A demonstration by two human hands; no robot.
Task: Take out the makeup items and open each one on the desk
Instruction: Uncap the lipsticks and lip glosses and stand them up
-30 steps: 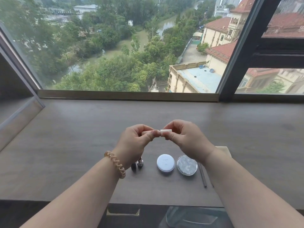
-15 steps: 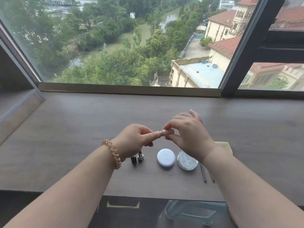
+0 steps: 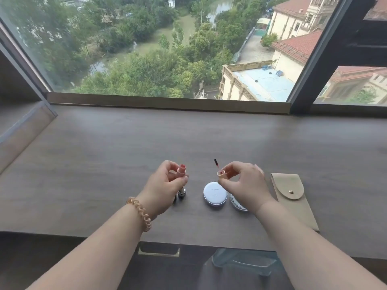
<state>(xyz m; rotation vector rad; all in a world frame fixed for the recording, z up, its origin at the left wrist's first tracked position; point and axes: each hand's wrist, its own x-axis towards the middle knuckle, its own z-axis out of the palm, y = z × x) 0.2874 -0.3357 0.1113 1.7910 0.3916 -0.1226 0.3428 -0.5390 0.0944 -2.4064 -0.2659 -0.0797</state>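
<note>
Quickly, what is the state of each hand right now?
Left hand: grips the lip gloss tube.
Right hand: pinches the applicator cap.

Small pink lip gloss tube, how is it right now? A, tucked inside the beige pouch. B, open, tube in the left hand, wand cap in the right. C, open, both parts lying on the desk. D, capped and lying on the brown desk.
B: the left hand grips the small pink lip gloss tube, its mouth bare, and the right hand pinches the pink cap with its wand out.

desk (image 3: pixel 104 174): matt wood grain | compact (image 3: pixel 215 194): smooth plastic | pouch (image 3: pixel 293 197): matt cloth
</note>
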